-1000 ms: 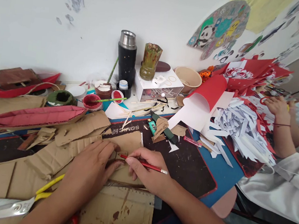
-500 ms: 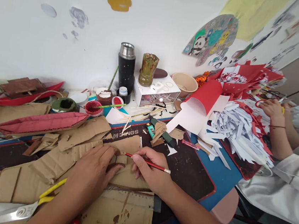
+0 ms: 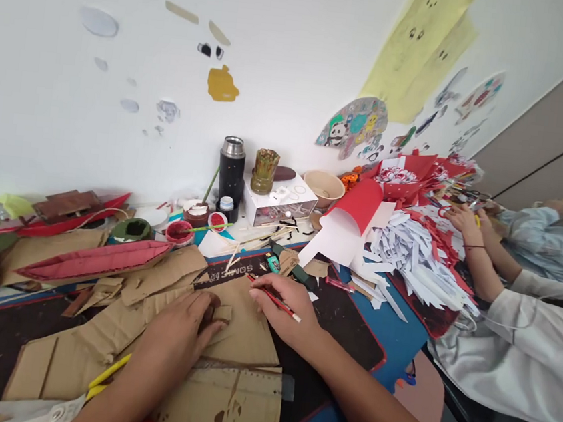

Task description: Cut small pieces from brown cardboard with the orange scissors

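While the left hand (image 3: 175, 334) lay flat, fingers spread, pressing a small cardboard piece (image 3: 222, 313) onto the larger cardboard sheet (image 3: 243, 331), the right hand (image 3: 284, 305) pinched a red pencil (image 3: 272, 298) just beside it, its tip toward the black mat (image 3: 350, 325). Scissors (image 3: 39, 407) lay near the left forearm.

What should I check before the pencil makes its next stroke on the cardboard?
1. Red pencil gripped in right hand: ok.
2. Left hand pressing the small cardboard piece flat: ok.
3. Pencil tip on the cardboard sheet: cannot tell.
4. Ruler along the line: not ok, it lies nearer the body, apart from the pencil.
5. Scissors away from both hands: ok.
6. Co-worker's hand away from the sheet: ok.
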`<action>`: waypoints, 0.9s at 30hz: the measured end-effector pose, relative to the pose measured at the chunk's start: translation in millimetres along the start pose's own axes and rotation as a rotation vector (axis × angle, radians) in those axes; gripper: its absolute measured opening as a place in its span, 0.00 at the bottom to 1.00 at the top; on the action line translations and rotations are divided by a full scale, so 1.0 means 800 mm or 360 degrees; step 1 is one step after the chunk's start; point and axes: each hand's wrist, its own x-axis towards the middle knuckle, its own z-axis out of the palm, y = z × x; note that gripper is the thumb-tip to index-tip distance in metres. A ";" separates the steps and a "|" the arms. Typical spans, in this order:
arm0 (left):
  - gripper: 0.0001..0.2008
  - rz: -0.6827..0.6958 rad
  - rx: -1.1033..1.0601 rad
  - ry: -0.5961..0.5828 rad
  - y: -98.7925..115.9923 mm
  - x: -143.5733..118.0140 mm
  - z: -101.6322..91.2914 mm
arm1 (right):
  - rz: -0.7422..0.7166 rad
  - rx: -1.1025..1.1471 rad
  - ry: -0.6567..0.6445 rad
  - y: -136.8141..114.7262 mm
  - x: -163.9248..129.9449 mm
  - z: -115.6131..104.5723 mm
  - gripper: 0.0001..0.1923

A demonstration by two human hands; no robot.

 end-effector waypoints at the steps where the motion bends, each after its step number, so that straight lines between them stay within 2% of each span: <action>1: 0.07 -0.0018 -0.0039 -0.0017 0.000 0.001 -0.002 | -0.0111 -0.0117 -0.0046 -0.001 0.003 -0.006 0.09; 3: 0.08 -0.0048 -0.0140 -0.0019 -0.002 0.002 -0.007 | -0.0264 -0.0337 -0.0174 -0.004 0.011 -0.015 0.13; 5: 0.10 -0.0072 -0.0220 0.0007 -0.005 0.004 -0.015 | -0.0297 -0.0568 -0.0317 -0.008 0.019 -0.022 0.15; 9: 0.11 -0.0075 -0.0256 0.0138 -0.008 0.008 -0.042 | -0.0130 -0.1027 -0.0587 -0.017 0.038 -0.032 0.23; 13: 0.10 0.0028 -0.0250 0.0178 -0.007 0.006 -0.073 | -0.0086 -0.1256 -0.0638 -0.021 0.048 -0.037 0.28; 15: 0.09 0.0057 -0.0214 0.0165 -0.006 0.004 -0.084 | -0.0111 -0.1133 -0.0568 -0.023 0.047 -0.036 0.24; 18: 0.07 0.0124 -0.0197 0.0164 -0.006 0.003 -0.092 | -0.0113 -0.0699 -0.0420 -0.030 0.041 -0.027 0.16; 21: 0.07 0.0182 -0.0237 0.0169 -0.005 0.002 -0.095 | 0.0037 -0.0246 -0.0449 -0.038 0.038 -0.007 0.12; 24: 0.06 0.0210 -0.0267 0.0152 -0.004 0.001 -0.100 | 0.0272 0.0345 -0.0556 -0.042 0.042 0.018 0.15; 27: 0.06 0.0173 -0.0301 0.0137 -0.004 0.000 -0.108 | 0.0337 0.0724 -0.0666 -0.046 0.050 0.039 0.21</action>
